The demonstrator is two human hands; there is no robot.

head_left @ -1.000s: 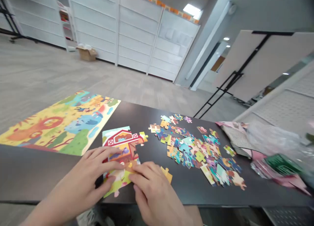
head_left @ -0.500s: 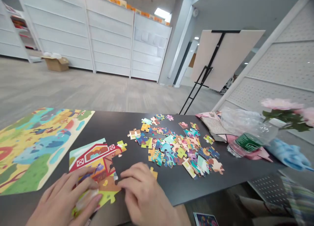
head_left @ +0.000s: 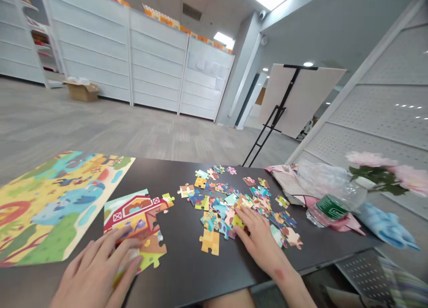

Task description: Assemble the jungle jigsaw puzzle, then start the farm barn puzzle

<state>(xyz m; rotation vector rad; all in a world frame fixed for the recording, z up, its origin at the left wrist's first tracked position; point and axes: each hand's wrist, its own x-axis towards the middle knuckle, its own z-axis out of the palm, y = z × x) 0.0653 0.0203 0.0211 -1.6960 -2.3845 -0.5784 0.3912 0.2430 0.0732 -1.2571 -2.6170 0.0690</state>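
Note:
My left hand (head_left: 100, 263) lies on the lower left part of a partly joined jigsaw puzzle (head_left: 142, 221) showing a red barn. Its fingers are spread and slightly bent; a whitish patch shows between thumb and forefinger, too covered to make out. My right hand (head_left: 259, 239) reaches over the heap of loose puzzle pieces (head_left: 217, 205), fingers stretched and touching pieces near a yellow-green one. Part of the heap is hidden beneath it. Between the hands, a yellow-orange puzzle piece (head_left: 210, 242) sits at the heap's near edge.
A colourful picture sheet (head_left: 73, 201) covers the table's left side. On the right are a plastic bottle (head_left: 334, 205) with a green label, pink flowers (head_left: 371, 161) and a blue cloth (head_left: 384, 227). Beyond the dark table (head_left: 160, 170) stands an easel (head_left: 277, 114).
My right hand has left the barn puzzle's right edge and moved right onto the loose pieces, its fingers spreading. My left hand stays on the puzzle. The camera view has tilted up slightly.

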